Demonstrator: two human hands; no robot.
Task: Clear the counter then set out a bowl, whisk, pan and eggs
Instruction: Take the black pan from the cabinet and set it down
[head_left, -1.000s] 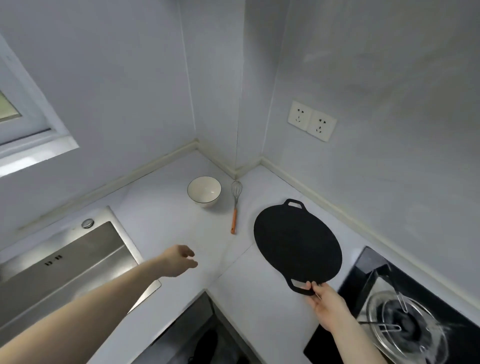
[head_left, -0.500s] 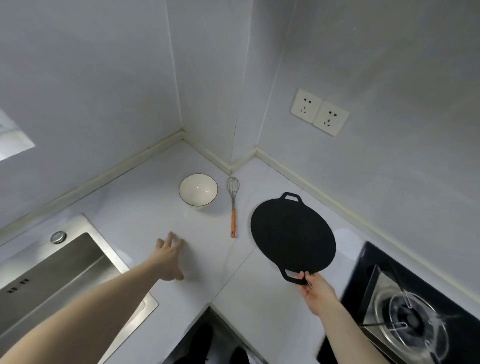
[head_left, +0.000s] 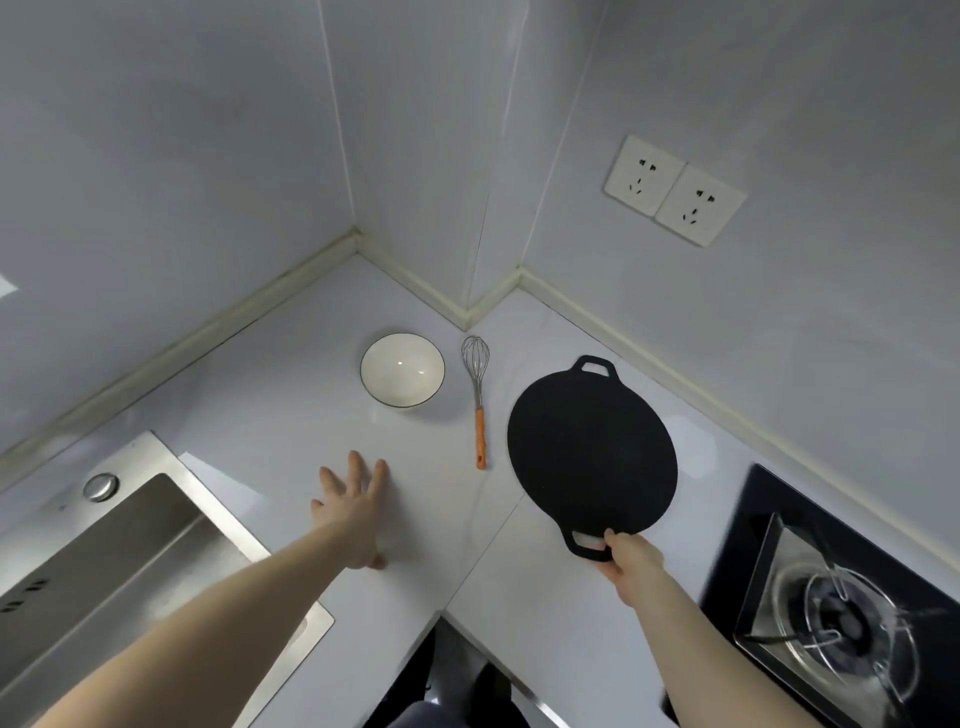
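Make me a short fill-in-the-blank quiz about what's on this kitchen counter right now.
1. The metal whisk with the orange handle lies between the white bowl and the flat black ____.
2. The right hand grips the pan's near ____.
3. The left hand rests open on the white ____.

Missing words: pan; handle; counter

A steel sink (head_left: 130, 561) sits at the left. A gas stove (head_left: 841, 623) lies at the right. Two wall sockets (head_left: 675, 189) hang above.
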